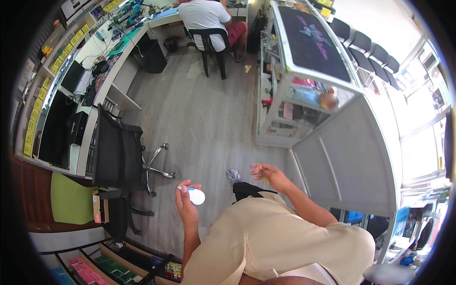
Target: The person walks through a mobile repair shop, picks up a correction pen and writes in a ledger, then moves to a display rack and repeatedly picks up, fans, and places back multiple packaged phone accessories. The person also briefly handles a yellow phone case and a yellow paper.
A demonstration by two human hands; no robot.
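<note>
- Currently the left hand [186, 202] holds a small white oval item [196, 196], with a blue bit at its left end, out in front of the chest, above the wood floor [199, 114].
- Grip: thumb and fingertips close round the item's left end; the rest of it sticks out to the right, clear of the palm.
- Right hand [268, 174] is empty, fingers loosely spread and part curled, well apart from the item.
- Step in hand, as judged: carrying or inspecting the item while standing; nothing is being set down.
- Next move, as judged, calls for the free right hand to come across and steady the item, or for a firmer left grip.
- Axis: the item's long axis runs roughly left to right, rounded end pointing right, tilted slightly down.
- Surroundings: black office chair [118, 156] to the left beside the bench [102, 85]; glass display cabinet [304, 80] ahead right; a seated person [206, 16] far ahead.
</note>
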